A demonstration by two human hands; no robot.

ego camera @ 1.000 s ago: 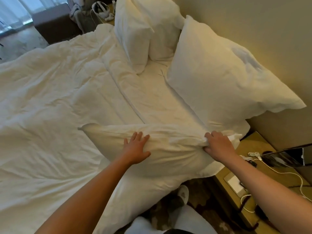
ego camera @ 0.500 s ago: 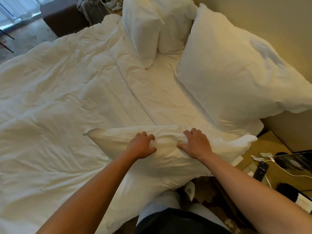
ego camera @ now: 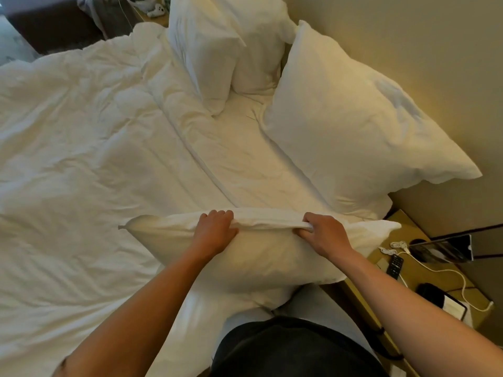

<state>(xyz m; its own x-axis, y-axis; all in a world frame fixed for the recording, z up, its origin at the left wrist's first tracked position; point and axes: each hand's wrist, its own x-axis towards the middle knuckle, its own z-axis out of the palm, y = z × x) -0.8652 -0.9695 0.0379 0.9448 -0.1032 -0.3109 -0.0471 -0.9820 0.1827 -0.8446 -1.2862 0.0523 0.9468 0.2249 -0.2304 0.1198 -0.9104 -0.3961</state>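
Pillow lies at near edge of bed, long axis 9-to-3 o'clock, w/ left hand and right hand both curled on its top seam, approx. equally far from middle

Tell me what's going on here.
A person is making a bed. The left hand and right hand both grip the top edge of a pillow, which stands on its long side at the bed's near edge. A big pillow leans against the wall, and the duvet lies spread and wrinkled. A remote sits on the nightstand.
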